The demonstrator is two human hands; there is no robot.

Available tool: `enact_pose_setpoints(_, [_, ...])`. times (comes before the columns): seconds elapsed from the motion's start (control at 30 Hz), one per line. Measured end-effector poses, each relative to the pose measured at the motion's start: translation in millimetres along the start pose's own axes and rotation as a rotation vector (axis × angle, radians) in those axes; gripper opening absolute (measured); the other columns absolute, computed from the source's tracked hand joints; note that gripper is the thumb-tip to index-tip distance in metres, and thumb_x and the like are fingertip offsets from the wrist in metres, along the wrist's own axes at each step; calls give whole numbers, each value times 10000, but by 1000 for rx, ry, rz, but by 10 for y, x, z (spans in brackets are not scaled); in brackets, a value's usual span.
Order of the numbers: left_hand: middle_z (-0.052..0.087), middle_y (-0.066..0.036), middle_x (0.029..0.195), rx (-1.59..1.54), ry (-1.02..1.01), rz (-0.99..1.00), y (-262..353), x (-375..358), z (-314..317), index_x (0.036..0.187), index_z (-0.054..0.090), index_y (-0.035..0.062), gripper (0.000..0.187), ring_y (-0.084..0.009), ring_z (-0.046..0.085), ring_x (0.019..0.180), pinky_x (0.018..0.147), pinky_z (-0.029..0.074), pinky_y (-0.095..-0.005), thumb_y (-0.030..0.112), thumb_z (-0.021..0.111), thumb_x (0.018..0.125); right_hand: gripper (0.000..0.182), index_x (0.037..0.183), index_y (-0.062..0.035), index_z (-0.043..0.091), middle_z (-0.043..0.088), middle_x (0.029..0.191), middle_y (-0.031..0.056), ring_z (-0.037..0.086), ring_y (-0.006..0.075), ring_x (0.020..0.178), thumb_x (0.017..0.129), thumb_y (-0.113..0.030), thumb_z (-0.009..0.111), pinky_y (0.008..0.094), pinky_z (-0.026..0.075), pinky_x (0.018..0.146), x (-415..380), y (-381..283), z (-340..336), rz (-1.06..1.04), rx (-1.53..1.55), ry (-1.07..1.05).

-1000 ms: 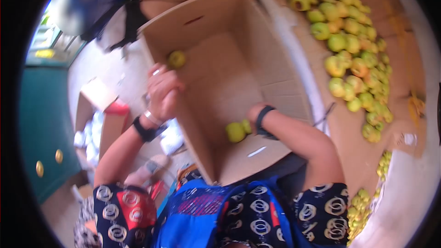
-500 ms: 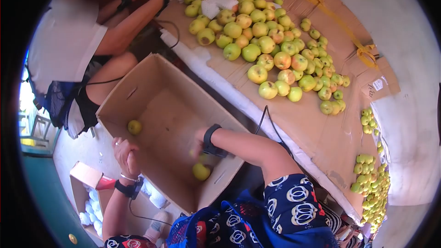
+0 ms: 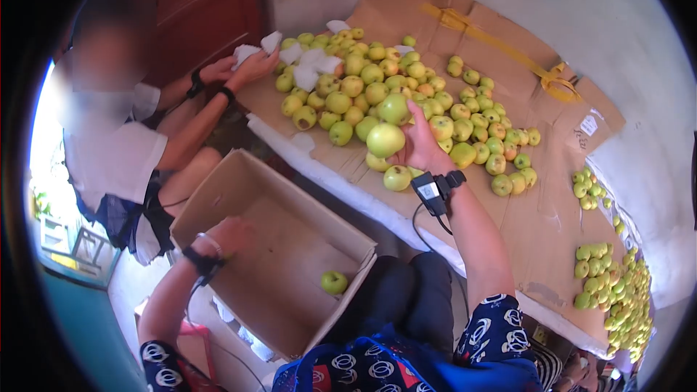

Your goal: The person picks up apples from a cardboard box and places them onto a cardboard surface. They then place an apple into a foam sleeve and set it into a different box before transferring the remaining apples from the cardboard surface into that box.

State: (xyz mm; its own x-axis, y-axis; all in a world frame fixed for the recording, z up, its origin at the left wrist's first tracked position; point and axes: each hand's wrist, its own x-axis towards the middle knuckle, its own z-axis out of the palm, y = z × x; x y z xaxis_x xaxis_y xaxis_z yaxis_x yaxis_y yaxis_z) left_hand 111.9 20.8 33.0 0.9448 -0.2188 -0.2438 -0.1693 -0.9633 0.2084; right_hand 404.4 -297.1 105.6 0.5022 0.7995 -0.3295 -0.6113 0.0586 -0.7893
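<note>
My right hand [image 3: 425, 144] is over the apple pile, its fingers curled behind a green apple [image 3: 385, 140]. A second green apple [image 3: 394, 109] sits against the thumb side of the same hand. My left hand [image 3: 231, 236] reaches over the near-left wall into the open cardboard box [image 3: 290, 210]. Its fingers are blurred, so what they hold, if anything, cannot be made out. One green apple [image 3: 334, 282] lies on the box floor near the right wall.
Many apples [image 3: 352, 87] lie heaped on a cardboard-covered platform [image 3: 348, 167], with white foam nets [image 3: 316, 63] among them. More apples [image 3: 602, 283] lie at the far right. A co-worker [image 3: 120, 152] sits at left, holding white foam netting [image 3: 247, 53].
My right hand has left the box and moved up to the pile, now with apples. My left hand went from the box's rim to inside it. The co-worker's hands shifted lower.
</note>
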Motion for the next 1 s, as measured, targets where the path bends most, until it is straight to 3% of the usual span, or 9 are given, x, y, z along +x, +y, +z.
enact_pose_setpoints(0.1, [629, -150, 974, 329, -242, 36, -761, 660, 958, 960, 633, 56, 372, -297, 612, 889, 755, 495, -368, 372, 521, 798, 725, 1021, -98, 504, 590, 837, 71, 596, 255, 710, 732, -745, 355, 273, 429, 449, 120, -255, -229, -128, 190, 113])
enact_pose_setpoints(0.17, [547, -163, 1158, 210, -267, -447, -1100, 681, 1754, 1078, 586, 56, 436, -309, 532, 1058, 886, 430, -396, 394, 477, 824, 674, 970, -109, 517, 584, 801, 55, 569, 197, 631, 734, -728, 400, 249, 423, 444, 291, -436, -309, -231, 223, 170])
enact_pose_setpoints(0.23, [492, -167, 1230, 147, -451, -532, -1571, 459, 2388, 1125, 555, 45, 453, -299, 468, 1144, 954, 366, -408, 382, 446, 842, 638, 958, -120, 522, 583, 803, 44, 560, 172, 629, 734, -711, 438, 241, 420, 444, 400, -491, -408, -239, 245, 192])
enact_pose_setpoints(0.4, [372, -114, 1355, 123, -491, -932, -632, 190, 1893, 1212, 505, 51, 446, -276, 379, 1237, 978, 339, -444, 333, 429, 875, 448, 1004, -153, 534, 562, 871, -5, 543, 115, 746, 741, -501, 635, 263, 429, 553, 221, -429, -590, -455, -82, 315])
enact_pose_setpoints(0.6, [255, -127, 1414, 616, -736, -563, -1845, 41, 3651, 1331, 334, 90, 466, -350, 433, 1173, 912, 388, -510, 263, 383, 901, 656, 1138, -4, 494, 574, 959, 99, 569, 152, 782, 715, -478, 660, 274, 495, 556, -1003, -214, -1588, -419, -638, 949])
enact_pose_setpoints(0.7, [470, -94, 1272, 91, 283, -941, -2229, -335, 3320, 1294, 393, 73, 428, -234, 453, 1171, 958, 329, -477, 263, 346, 914, 635, 1169, 3, 472, 565, 1012, 111, 569, 165, 813, 726, -403, 675, 271, 496, 607, -1339, 48, -1667, -193, -699, 1025])
enact_pose_setpoints(0.8, [321, -104, 1381, 280, -341, -994, -2138, -32, 3263, 1337, 326, 127, 459, -290, 447, 1167, 799, 466, -477, 245, 400, 900, 578, 1190, 9, 454, 535, 1086, 116, 560, 178, 881, 747, -292, 670, 272, 480, 724, -1403, 380, -1966, -317, -734, 1064])
enact_pose_setpoints(0.9, [404, -100, 1324, 192, -390, -1303, -686, 179, 1762, 1317, 364, 131, 435, -252, 449, 1165, 775, 481, -447, 252, 397, 901, 500, 1199, 16, 443, 492, 1162, 116, 547, 186, 940, 777, -173, 634, 279, 442, 824, -1451, 531, -1877, -666, -633, 1021])
enact_pose_setpoints(1.0, [385, -108, 1340, 301, -590, -1058, -1082, 315, 1883, 1309, 382, 123, 459, -234, 404, 1204, 859, 424, -428, 305, 406, 889, 428, 1189, 19, 450, 491, 1177, 110, 545, 173, 954, 799, -91, 588, 272, 430, 833, -1760, 680, -1531, -789, -489, 967])
